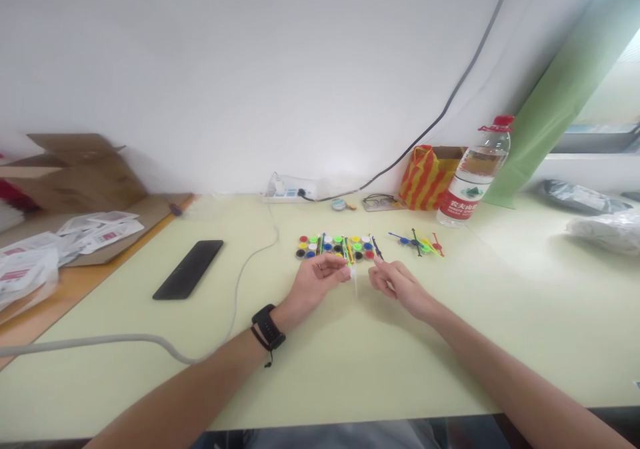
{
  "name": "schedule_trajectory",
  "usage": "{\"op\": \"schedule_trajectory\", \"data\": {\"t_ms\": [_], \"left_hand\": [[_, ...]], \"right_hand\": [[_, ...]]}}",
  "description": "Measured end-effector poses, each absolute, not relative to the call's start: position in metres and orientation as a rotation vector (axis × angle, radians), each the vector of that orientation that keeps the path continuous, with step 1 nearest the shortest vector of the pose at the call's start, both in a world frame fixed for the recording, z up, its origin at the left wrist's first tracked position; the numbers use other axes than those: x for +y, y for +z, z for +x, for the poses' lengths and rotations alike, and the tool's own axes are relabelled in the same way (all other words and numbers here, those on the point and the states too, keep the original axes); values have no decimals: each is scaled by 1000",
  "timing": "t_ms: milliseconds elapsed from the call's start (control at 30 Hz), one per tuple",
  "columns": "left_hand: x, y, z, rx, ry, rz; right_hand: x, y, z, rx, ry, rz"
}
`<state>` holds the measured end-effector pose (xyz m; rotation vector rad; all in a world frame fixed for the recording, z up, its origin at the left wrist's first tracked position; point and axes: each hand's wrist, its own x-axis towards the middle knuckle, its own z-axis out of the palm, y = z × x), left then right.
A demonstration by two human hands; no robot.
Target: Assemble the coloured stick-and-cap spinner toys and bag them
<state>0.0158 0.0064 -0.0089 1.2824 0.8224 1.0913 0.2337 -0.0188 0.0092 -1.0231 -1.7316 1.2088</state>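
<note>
My left hand (320, 279), a black watch on its wrist, is closed in a pinch on a small white piece with a thin pale stem (357, 287) pointing down. Just to its right, my right hand (397, 282) is curled closed, its fingertips close to the white piece; whatever they hold, if anything, is hidden. Beyond both hands lie rows of small round discs (327, 241) in several colours, with bundles of thin coloured sticks (349, 250) between them. Further right rest arrow-shaped pointers (417, 242) in blue, black, green and red on round bases.
A black phone (188, 270) and a grey cable (145, 337) lie to the left, with a cardboard box (90, 175) and white packets (95, 235) beyond. Along the wall stand a power strip (290, 190), a striped bag (425, 179) and a water bottle (473, 175). Plastic-wrapped parcels (607, 231) sit far right.
</note>
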Motion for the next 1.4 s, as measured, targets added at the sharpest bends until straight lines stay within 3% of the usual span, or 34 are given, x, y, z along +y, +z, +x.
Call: {"op": "schedule_trajectory", "data": {"t_ms": [1400], "left_hand": [[3,-3,16,841,1052,1282]], "right_hand": [[-17,15,230,-1654,1286,-977]]}}
